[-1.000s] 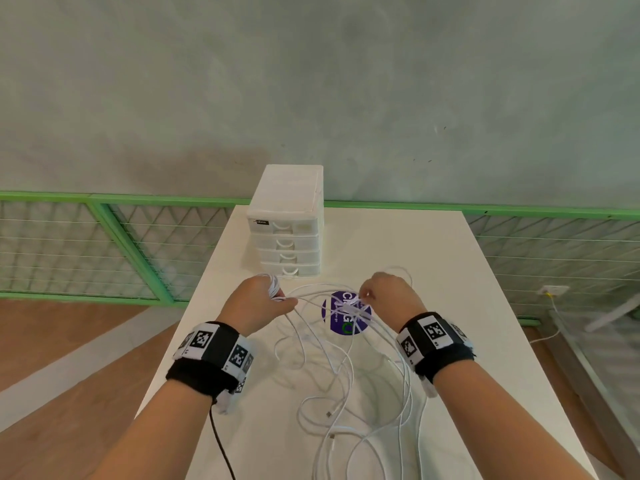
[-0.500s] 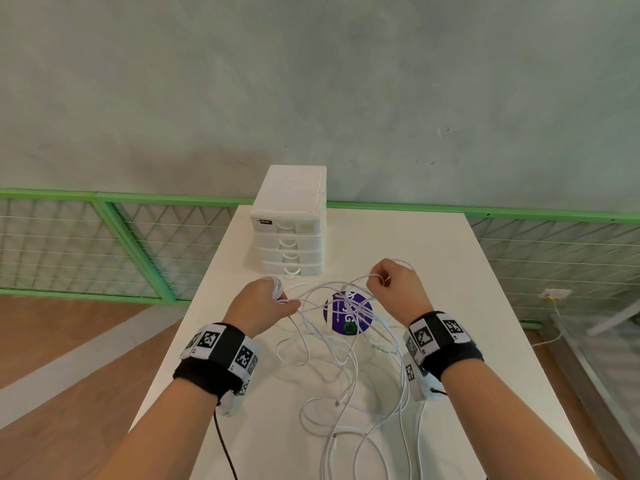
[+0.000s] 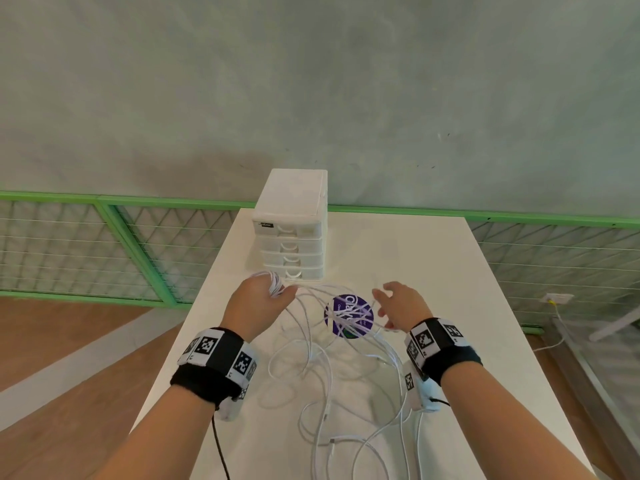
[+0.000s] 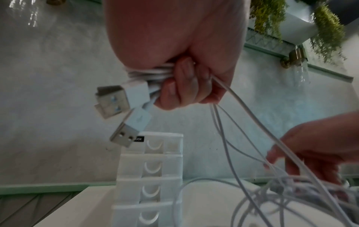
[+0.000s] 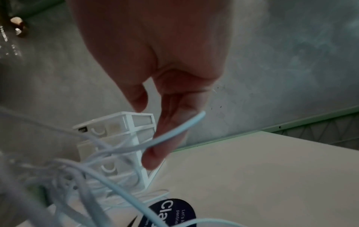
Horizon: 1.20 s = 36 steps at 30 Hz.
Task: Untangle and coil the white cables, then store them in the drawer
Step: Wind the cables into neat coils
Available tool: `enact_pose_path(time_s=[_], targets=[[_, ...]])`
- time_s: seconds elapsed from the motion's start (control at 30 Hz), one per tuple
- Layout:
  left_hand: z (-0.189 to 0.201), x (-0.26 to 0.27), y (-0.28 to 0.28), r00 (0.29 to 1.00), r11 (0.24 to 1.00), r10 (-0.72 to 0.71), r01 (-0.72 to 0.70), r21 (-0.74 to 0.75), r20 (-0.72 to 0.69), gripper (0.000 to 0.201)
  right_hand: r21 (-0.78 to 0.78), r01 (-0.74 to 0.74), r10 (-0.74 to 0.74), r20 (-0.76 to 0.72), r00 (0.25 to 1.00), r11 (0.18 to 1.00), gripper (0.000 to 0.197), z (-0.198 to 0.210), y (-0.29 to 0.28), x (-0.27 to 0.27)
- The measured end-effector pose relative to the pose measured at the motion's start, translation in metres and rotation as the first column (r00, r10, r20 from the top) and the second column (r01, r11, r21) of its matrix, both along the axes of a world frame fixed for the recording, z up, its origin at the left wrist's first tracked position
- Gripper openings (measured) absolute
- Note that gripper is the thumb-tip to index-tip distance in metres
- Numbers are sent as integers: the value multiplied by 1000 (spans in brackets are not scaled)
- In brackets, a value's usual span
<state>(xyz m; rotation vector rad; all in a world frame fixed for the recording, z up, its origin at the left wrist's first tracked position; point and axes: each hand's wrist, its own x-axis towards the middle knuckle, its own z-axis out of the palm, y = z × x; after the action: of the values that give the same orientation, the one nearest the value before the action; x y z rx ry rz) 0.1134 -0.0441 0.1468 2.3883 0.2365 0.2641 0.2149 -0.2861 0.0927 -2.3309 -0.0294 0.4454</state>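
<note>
My left hand (image 3: 268, 296) grips a small coil of white cable (image 3: 275, 284) just in front of the white drawer unit (image 3: 291, 237). The left wrist view shows its fingers (image 4: 184, 86) curled round the coil, with two USB plugs (image 4: 124, 110) sticking out. From the coil, strands run down into a loose tangle of white cables (image 3: 322, 375) on the table. My right hand (image 3: 388, 301) hovers over the tangle with fingers spread; in the right wrist view one strand (image 5: 174, 132) lies across its straight fingers (image 5: 167, 138). All the drawers are closed.
A round purple sticker (image 3: 348, 317) lies on the white table (image 3: 450, 341) under the cables. The drawer unit stands at the table's far left. A green mesh railing (image 3: 138, 237) and a grey wall run behind the table. A black wire (image 3: 220, 448) hangs from my left wristband.
My right hand pinched a strand and lifted it towards the far right; now its fingers have spread and let it go. My left hand keeps holding the coil and has edged towards the drawers.
</note>
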Motion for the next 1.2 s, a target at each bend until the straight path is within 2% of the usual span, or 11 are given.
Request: enact_pose_path(time_s=[0.1, 0.2, 0.33, 0.47, 0.6, 0.7, 0.8, 0.9, 1.0, 1.1, 1.2], targets=[[15, 4, -6, 993, 999, -22, 26, -29, 112, 54, -98, -57, 70, 132, 989, 994, 51, 1, 6, -3], [28, 6, -16, 986, 994, -100, 104, -24, 135, 52, 209, -217, 133, 356, 925, 954, 50, 24, 20, -19], [37, 10, -34, 978, 986, -166, 167, 3, 129, 46, 459, -445, 358, 267, 895, 769, 76, 50, 48, -41], [57, 14, -38, 956, 986, -142, 160, -49, 258, 48, 338, -398, 290, 328, 899, 853, 23, 31, 58, -48], [65, 9, -32, 918, 978, -168, 200, -52, 358, 49, 270, -286, 206, 289, 935, 919, 16, 9, 42, -43], [50, 3, -29, 940, 969, -239, 216, 120, 242, 49, 102, -218, 182, 279, 943, 971, 18, 10, 23, -23], [29, -2, -28, 969, 919, -223, 246, 308, -108, 50, 212, -32, -42, 334, 942, 977, 34, 26, 4, -6], [14, -11, -41, 888, 923, -295, 360, 135, -352, 64, 319, 12, -147, 404, 903, 948, 40, 46, 2, 1], [19, -18, -57, 788, 892, -446, 429, -143, -425, 49, 248, -24, -100, 474, 875, 968, 26, 50, 7, 5], [33, -16, -65, 766, 827, -555, 463, -320, -325, 43, 8, -117, 101, 441, 892, 993, 29, 39, 8, 4], [47, -9, -71, 763, 708, -628, 479, -520, -152, 51, -242, -247, 324, 371, 870, 939, 29, 28, 14, -10]])
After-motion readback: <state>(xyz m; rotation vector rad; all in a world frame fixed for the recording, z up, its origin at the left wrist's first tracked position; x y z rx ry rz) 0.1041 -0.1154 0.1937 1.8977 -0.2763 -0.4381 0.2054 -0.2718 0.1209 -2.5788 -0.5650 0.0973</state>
